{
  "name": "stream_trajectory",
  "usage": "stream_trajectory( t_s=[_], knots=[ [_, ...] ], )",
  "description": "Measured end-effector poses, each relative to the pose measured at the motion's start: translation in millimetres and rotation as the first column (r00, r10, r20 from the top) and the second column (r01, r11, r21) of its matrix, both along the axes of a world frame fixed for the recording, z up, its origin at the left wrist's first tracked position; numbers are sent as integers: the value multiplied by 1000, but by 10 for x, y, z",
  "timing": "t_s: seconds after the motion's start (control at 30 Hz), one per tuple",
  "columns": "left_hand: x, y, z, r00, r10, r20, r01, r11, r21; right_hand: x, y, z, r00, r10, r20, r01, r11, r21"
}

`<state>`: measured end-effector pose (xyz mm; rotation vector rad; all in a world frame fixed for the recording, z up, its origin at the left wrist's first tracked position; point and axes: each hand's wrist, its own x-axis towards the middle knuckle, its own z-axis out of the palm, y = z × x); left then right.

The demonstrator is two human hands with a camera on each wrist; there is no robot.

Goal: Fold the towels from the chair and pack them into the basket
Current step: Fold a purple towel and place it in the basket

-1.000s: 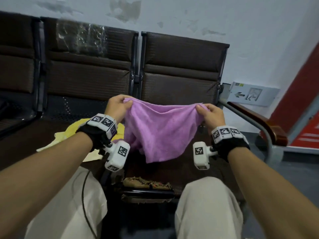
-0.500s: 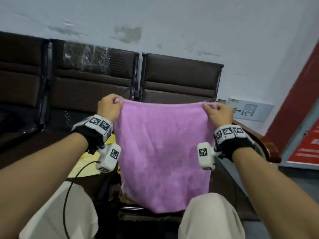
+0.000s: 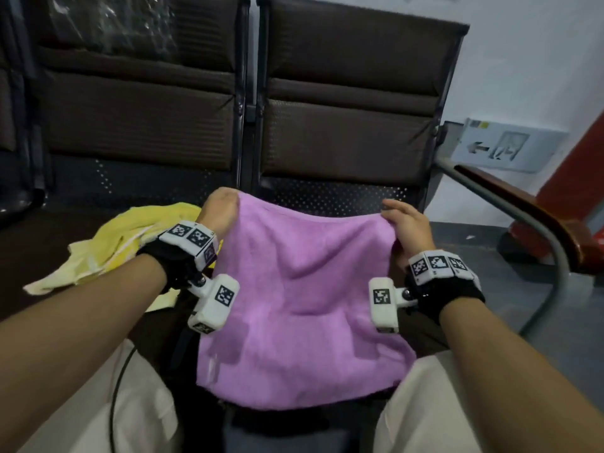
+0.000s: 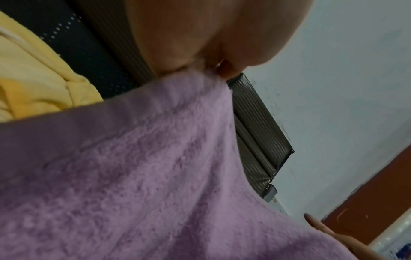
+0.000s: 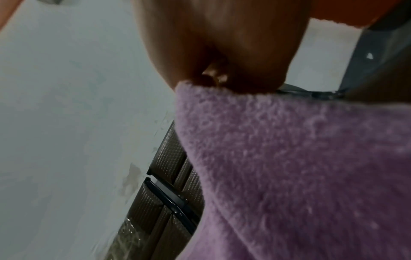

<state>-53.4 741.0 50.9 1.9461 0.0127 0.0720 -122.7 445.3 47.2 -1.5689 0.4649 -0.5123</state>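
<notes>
1. My left hand (image 3: 219, 213) pinched the purple towel's (image 3: 304, 308) far left corner; my right hand (image 3: 408, 225) pinched the far right one.
2. Towel was stretched between them, draping toward my knees.
3. Yellow towel (image 3: 108, 243) sat crumpled on the chair seat (image 3: 49, 243), left of my left hand.

I count two towels: one purple towel (image 3: 294, 308), and one yellow towel (image 3: 108, 246) just left of the purple one. Two hands are in view, my left hand (image 3: 219, 214) at the purple towel's far left corner and my right hand (image 3: 408, 227) at its far right corner. Behind the purple towel I count two full brown chair backs (image 3: 346, 103), one armrest (image 3: 529, 220) and one wall sign (image 3: 506, 147).
</notes>
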Motion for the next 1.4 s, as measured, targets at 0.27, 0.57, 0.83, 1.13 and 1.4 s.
stream_trajectory(
  t_s=[0.27, 0.57, 0.83, 1.13, 1.4],
  knots=[
    [-184, -111, -157, 968, -239, 76, 245, 966, -81, -30, 379, 8, 792, 610, -5, -596, 775, 212],
    [-237, -148, -293, 951, -308, 11, 307, 948, -85, 16, 589, -230, 735, 526, -428, -633, 304, -712],
    [-402, -279, -258, 918, -396, -31, 379, 897, -229, 46, 817, -230, 703, 700, -129, -645, 551, -529],
    [-465, -332, -241, 851, -517, -91, 451, 809, -375, 36, 880, -279, 795, 581, -173, -568, 615, -548],
    [-394, -287, -269, 895, -441, 62, 445, 894, -49, 20, 792, -231, 715, 628, -307, -657, 453, -603]
  ],
)
